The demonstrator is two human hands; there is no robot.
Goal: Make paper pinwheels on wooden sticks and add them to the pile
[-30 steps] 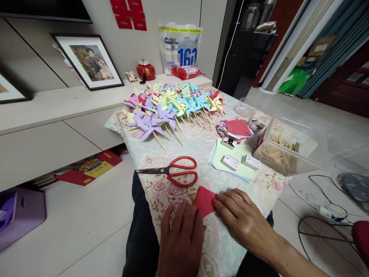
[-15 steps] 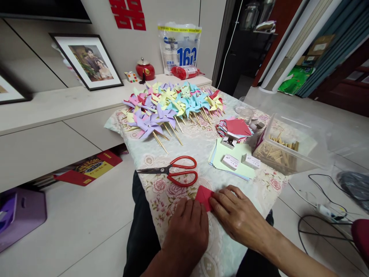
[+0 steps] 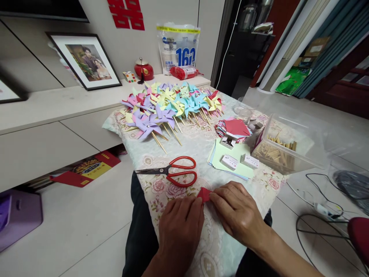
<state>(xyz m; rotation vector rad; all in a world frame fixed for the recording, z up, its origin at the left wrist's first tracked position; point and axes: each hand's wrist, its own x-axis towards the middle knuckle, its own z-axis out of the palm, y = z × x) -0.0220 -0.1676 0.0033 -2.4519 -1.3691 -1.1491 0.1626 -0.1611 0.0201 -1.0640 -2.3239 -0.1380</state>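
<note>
A small red paper square [image 3: 204,193] was pressed flat on the floral tablecloth [image 3: 198,144] at the near edge of the table, just in front of the red-handled scissors [image 3: 173,173]. For a clean fold, its edges would best be matched first and the crease then run down firmly. The left hand [image 3: 179,227] lay over the paper's near-left side, fingers extended and close together, pressing rather than gripping. The right hand [image 3: 238,212] had its fingertips pinched lightly on the paper's right corner.
</note>
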